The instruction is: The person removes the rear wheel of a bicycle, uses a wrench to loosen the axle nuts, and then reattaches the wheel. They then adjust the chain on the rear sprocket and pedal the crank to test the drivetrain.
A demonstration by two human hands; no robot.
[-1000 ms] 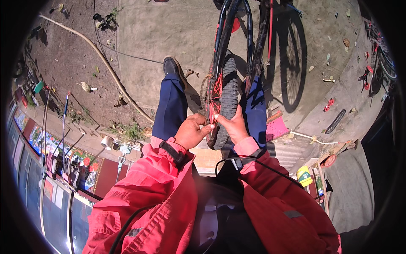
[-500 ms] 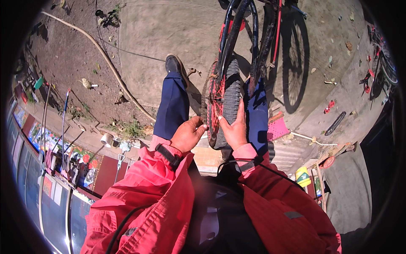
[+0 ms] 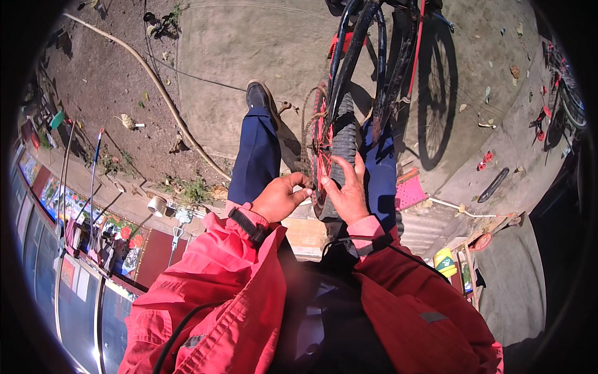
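Between my legs stands the rear wheel (image 3: 344, 138) of a bicycle, with a knobby black tyre and red spokes. A rusty bicycle chain (image 3: 304, 134) hangs in a loose loop along the wheel's left side. My left hand (image 3: 281, 197) is closed at the loop's lower end, thumb and finger pinched on the chain; the exact grip is partly hidden. My right hand (image 3: 349, 192) grips the wheel from the near right, thumb at the spokes and bent fingers over the tyre. The black bicycle frame (image 3: 347, 65) stretches away beyond the wheel.
A long pale hose (image 3: 152, 78) curves over the ground at left. At right lie a pink perforated piece (image 3: 409, 192), a black elongated part (image 3: 493, 184) and small red parts (image 3: 485, 161). A yellow-green container (image 3: 445, 262) stands nearer. More bicycle parts (image 3: 564, 93) lie far right.
The wheel has shifted slightly right in view, and the chain stands out more from it. My right index finger has gone from straight along the tyre to bent. The left hand has moved slightly right.
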